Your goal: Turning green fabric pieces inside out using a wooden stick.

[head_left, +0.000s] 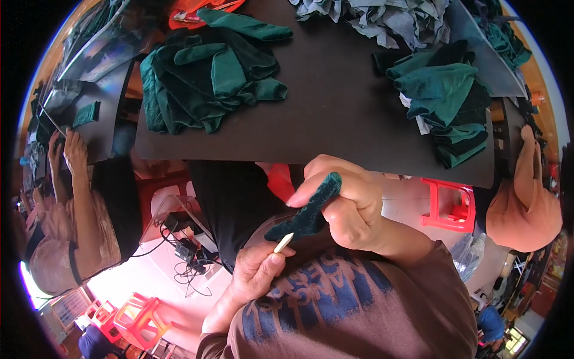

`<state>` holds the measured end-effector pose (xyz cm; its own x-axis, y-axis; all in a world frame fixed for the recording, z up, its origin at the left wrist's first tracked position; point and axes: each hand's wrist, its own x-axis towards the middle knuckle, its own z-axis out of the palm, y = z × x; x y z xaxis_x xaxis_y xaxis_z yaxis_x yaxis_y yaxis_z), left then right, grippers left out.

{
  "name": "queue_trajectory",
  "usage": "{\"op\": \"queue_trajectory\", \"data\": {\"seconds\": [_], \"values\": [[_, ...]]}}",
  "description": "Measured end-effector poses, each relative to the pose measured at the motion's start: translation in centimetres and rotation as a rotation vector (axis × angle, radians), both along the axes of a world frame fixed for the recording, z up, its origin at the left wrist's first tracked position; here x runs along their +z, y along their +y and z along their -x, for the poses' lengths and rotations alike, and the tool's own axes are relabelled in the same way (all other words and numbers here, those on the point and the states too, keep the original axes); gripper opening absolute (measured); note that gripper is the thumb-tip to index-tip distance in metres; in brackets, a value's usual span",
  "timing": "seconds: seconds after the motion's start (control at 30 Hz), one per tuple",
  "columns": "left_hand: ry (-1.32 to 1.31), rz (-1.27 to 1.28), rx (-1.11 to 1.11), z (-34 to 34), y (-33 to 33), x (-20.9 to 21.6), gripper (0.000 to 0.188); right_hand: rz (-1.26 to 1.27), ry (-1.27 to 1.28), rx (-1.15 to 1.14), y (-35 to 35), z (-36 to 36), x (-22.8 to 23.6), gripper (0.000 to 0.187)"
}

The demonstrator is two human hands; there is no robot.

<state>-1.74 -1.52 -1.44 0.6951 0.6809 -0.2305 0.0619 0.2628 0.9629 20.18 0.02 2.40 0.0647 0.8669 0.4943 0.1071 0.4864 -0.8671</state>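
My left hand (259, 270) is closed around a pale, wood-coloured stick (284, 242) whose pointed tip sticks up past the fingers. Most of the stick is hidden in the grip. Just above it, my right hand (353, 206) holds a narrow dark green velvet piece (308, 216) between thumb and fingers. The velvet slants down to the left, and its lower end lies right by the stick's tip; whether they touch I cannot tell. Both hands are in front of my chest, off the table's near edge.
On the dark table (335, 113) lie a green velvet pile (203, 84) at left and another green pile (442, 96) at right. Grey cloth pieces (394, 21) and an orange-red tray (194, 15) are farther back. Other people sit left and right; red stools (140, 320) stand around.
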Motion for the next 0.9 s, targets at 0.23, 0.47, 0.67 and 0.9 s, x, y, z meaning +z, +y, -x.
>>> {"op": "queue_trajectory", "data": {"seconds": [0.23,0.47,0.67,0.9], "values": [[0.075,-0.058,0.055,-0.1,0.4,0.8,0.040,0.161,0.063,-0.004,0.0,-0.4,1.3,0.027],[0.078,-0.103,0.018,0.2,0.5,0.1,0.040,0.126,0.030,0.027,0.0,-0.6,1.3,0.029],[0.026,-0.204,0.009,0.4,0.7,-0.3,0.029,0.134,0.032,0.061,-0.3,-0.8,1.5,0.022],[0.011,-0.113,0.010,0.3,0.3,-0.2,0.029,0.107,0.068,0.068,-0.4,-0.2,1.1,0.013]]}}
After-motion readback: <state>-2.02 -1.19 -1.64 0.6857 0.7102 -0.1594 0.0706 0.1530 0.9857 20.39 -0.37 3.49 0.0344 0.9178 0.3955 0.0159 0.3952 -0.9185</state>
